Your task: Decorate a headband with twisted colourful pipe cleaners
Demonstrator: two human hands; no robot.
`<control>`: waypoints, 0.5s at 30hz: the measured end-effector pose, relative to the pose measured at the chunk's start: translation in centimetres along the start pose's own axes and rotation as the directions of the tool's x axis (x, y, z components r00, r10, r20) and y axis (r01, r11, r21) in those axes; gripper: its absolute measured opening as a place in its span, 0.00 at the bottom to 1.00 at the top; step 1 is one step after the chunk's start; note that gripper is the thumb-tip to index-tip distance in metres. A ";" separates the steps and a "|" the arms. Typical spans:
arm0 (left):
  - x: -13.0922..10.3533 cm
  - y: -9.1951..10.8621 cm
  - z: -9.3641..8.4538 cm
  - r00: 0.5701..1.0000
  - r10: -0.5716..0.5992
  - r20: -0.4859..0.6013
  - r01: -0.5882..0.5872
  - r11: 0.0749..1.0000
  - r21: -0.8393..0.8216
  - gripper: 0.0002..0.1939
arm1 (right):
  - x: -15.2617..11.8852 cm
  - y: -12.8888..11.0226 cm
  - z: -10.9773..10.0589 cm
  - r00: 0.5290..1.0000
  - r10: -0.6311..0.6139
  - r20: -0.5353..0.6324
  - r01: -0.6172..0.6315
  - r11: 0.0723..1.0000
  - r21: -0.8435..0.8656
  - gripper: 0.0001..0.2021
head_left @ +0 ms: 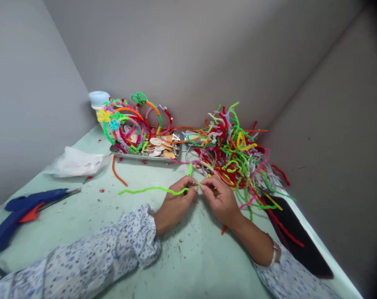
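1. Plain grey walls meet in corners behind and beside a pale green tabletop scattered with small red and dark specks.
2. The left hand reaches in from the lower left, back of the hand upward, its thumb and index finger pinched together. The right hand angles in from the lower right, thumb and index finger also pinched; the two sets of fingertips nearly touch.
3. A bright green fuzzy pipe cleaner is held at the meeting fingertips, passing over the left hand's fingers and trailing leftward, slightly wavy. A small greyish bit between the fingertips is too small to identify.
4. Just beyond the left hand, a short bright green piece stands up; whether it joins the held strand cannot be told.
5. Past the right hand spreads a tangled heap of multicoloured fuzzy stems, near a flat black rectangular object.
6. Behind the left hand, a shallow metal tray holds pale and orange pieces, with colourful fuzzy-wrapped hoops around it and a blue-lidded white container behind.
7. Farther left lie a crumpled clear plastic bag and a blue glue gun with an orange trigger.
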State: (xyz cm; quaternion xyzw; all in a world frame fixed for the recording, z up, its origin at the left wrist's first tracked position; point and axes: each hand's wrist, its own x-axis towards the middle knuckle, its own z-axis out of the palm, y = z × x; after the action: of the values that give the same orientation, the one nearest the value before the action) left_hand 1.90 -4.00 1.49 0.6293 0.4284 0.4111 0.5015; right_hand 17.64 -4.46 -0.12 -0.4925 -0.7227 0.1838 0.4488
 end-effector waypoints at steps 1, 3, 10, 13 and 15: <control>0.0 -0.1 0.0 1.000 0.006 -0.001 -0.006 1.000 0.005 0.07 | 0.0 0.0 0.0 1.000 0.005 -0.001 -0.005 1.000 0.004 0.04; 0.1 -0.3 0.0 1.000 0.023 -0.005 -0.023 0.999 0.030 0.07 | -0.1 0.1 0.0 1.000 0.020 -0.002 -0.020 1.000 0.017 0.04; 0.3 -1.0 -0.3 0.978 0.206 -0.037 -0.196 0.964 0.178 0.06 | 0.0 0.0 -0.2 0.999 0.049 0.018 -0.050 0.996 0.080 0.05; 0.3 -1.0 -0.4 0.955 0.295 -0.033 -0.280 0.932 0.232 0.07 | 0.1 0.0 -0.3 0.998 0.053 0.036 -0.056 0.993 0.108 0.05; 0.2 -0.9 -0.4 0.946 0.322 -0.029 -0.304 0.918 0.256 0.07 | 0.1 0.0 -0.3 0.997 0.058 0.046 -0.063 0.990 0.124 0.05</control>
State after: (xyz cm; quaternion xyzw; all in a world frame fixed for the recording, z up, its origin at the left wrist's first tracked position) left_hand 1.46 -3.53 0.65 0.7326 0.3877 0.4510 0.3311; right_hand 17.89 -4.48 0.10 -0.4812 -0.7036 0.2526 0.4577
